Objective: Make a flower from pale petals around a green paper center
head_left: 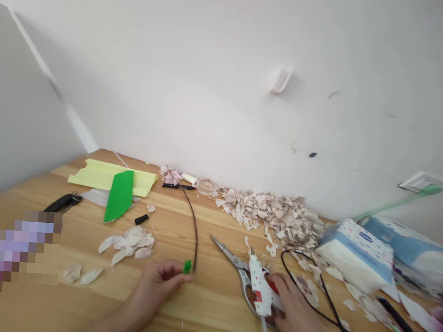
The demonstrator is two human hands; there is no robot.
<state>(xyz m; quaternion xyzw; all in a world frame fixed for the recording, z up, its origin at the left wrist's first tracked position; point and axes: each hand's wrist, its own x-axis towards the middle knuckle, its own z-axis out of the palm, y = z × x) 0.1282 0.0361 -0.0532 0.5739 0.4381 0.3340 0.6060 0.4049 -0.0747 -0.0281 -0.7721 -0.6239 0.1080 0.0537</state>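
My left hand is closed in a pinch on a small, frilly green piece, which looks like crepe paper. Just to the right of that piece is the lower end of a thin brown twig, which runs back across the wooden table. With its fingers around the handle, my right hand grips a white hot glue gun with a red trigger; its nozzle points away from me and a glue stick sticks out behind. Partly covered by the gun lie metal scissors, blades toward the upper left.
Pale petal-like flakes are heaped along the wall, with a smaller group at left. Green paper overlaps a yellow sheet. Black-handled pliers lie at left. A tissue pack and a black cable occupy the right.
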